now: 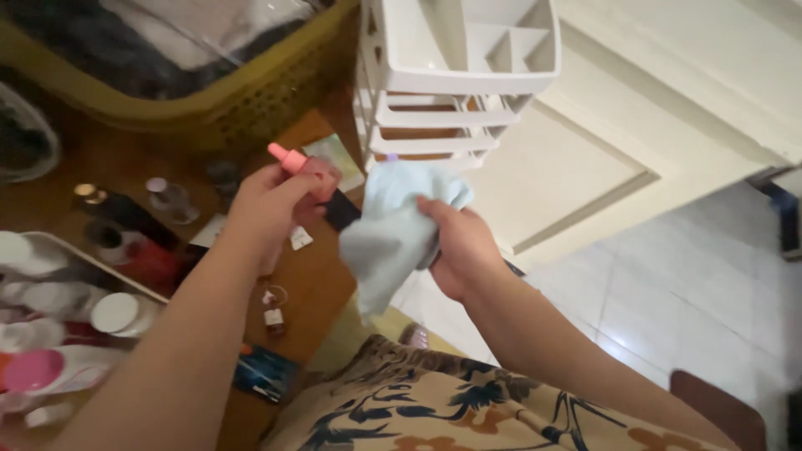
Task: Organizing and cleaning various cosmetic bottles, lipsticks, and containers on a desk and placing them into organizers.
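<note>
My left hand (269, 205) grips a small pink bottle (311, 171) with a coral dropper tip and a dark lower part, held above the wooden table (313, 280). My right hand (458, 244) is closed on a pale blue cloth (393, 234), bunched against the bottle's dark end and hanging down below the hand. Both hands meet in front of a white plastic drawer organiser (455, 75).
A yellow woven basket (242, 96) with clothes stands at the back left. Jars, small bottles and white-capped tubes (117, 311) crowd the table's left side, with a tiny vial (273, 317) near the front edge. A cream door and tiled floor (693, 284) lie to the right.
</note>
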